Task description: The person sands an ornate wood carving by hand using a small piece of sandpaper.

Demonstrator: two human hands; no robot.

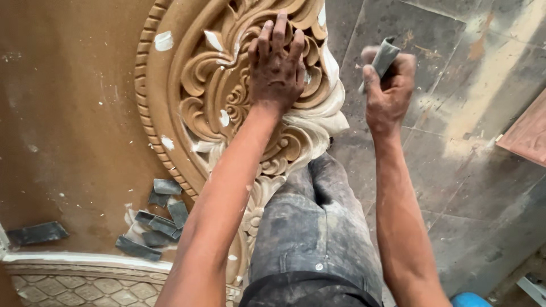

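1. My left hand lies flat, fingers spread, on the carved wooden medallion at upper centre
2. My right hand grips folded sandpaper off the panel's edge
3. I judge sanding is mid-way; next needs paper pressed into the filler-patched scrolls

The left hand lies spread, fingers open, on the carved wooden panel. The right hand, held off its edge, has its grip closed around a folded sandpaper piece; grey sandpaper scraps lie nearby.
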